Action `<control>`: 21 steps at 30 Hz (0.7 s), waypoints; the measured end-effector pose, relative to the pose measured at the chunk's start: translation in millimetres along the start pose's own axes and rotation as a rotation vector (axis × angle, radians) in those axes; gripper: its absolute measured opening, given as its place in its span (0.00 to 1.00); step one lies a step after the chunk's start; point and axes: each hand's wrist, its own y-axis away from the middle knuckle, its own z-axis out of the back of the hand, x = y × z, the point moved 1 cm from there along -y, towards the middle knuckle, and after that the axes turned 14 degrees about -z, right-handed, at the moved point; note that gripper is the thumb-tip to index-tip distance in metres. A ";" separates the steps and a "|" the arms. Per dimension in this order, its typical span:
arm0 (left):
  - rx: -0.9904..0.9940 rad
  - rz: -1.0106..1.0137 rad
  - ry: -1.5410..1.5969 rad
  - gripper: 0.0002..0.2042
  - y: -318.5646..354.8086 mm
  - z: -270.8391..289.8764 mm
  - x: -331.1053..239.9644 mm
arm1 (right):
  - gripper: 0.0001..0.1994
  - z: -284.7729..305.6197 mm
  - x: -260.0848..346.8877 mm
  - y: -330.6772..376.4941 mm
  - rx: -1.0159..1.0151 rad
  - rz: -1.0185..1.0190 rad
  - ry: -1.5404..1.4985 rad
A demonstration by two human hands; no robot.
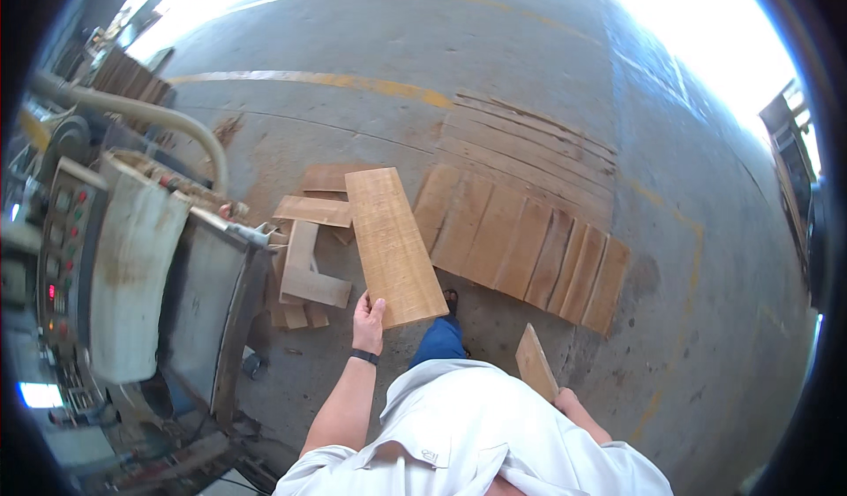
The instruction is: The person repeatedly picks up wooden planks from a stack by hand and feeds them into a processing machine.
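Observation:
My left hand grips the lower left corner of a long, light brown wooden board, thumb on its upper face. The board is held out in front of me, tilted, above the floor. Low at my right side, my right hand is closed on the near end of a second wooden board, seen almost edge-on. Beyond the first board, a row of wooden boards lies side by side on the floor, partly over longer planks. To the left is a loose pile of short boards.
On the left stands a machine with a control panel, a metal table and a bent hose. Stacked wood stands at the far left. Painted lines cross the concrete floor.

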 end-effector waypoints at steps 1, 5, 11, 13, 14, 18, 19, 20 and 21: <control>-0.034 -0.015 0.031 0.19 12.2 6.9 -6.6 | 0.22 0.6 5.0 0.2 -0.052 0.039 -0.017; -0.088 -0.106 0.130 0.17 63.3 32.1 -37.0 | 0.19 2.6 19.8 -1.6 -0.132 0.148 -0.179; -0.262 -0.266 0.207 0.17 134.0 96.5 -87.6 | 0.14 6.5 56.4 43.4 -0.354 0.428 -0.271; -0.321 -0.315 0.214 0.17 152.9 125.9 -102.7 | 0.13 7.7 75.9 55.5 -0.442 0.559 -0.287; -0.333 -0.355 0.203 0.17 160.7 144.1 -109.1 | 0.13 8.4 89.4 61.7 -0.451 0.606 -0.266; -0.445 -0.482 0.130 0.18 185.3 219.1 -128.0 | 0.12 -0.1 152.0 90.1 -0.266 0.840 -0.528; -0.478 -0.510 0.083 0.19 190.3 239.0 -132.1 | 0.12 -2.0 172.2 99.5 -0.254 0.960 -0.571; -0.509 -0.535 0.035 0.19 194.5 259.6 -136.3 | 0.12 -5.1 194.6 109.1 -0.256 0.988 -0.557; -0.531 -0.555 0.038 0.19 198.6 283.6 -139.1 | 0.13 -11.0 220.1 124.8 -0.208 1.108 -0.636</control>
